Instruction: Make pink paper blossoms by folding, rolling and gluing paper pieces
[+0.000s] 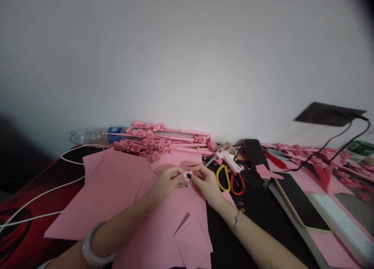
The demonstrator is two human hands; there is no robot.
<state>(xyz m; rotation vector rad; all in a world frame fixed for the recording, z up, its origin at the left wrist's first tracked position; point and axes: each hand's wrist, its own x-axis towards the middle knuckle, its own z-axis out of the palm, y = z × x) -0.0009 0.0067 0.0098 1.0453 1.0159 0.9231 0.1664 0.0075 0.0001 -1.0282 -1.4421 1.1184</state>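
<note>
A small piece of pink paper (187, 176) is pinched between my two hands, mostly covered by the fingers. My left hand (171, 180) grips it from the left with thumb and fingertips. From the right, my right hand (206, 183) closes its thumb and fingers on the same piece. Both hands are just above large pink sheets (163, 222) spread on the table. Small cut pink squares (194, 241) lie on those sheets nearer to me. To the right of my right hand lie scissors with one yellow and one red handle (223, 179).
Behind my hands lie several pink paper flower stems (187, 138) and a plastic bottle (90, 135). A white glue gun (229, 160) rests beside the scissors. Two phones (302, 200) (255, 154) lie to the right. A white cable (35, 199) crosses the left side.
</note>
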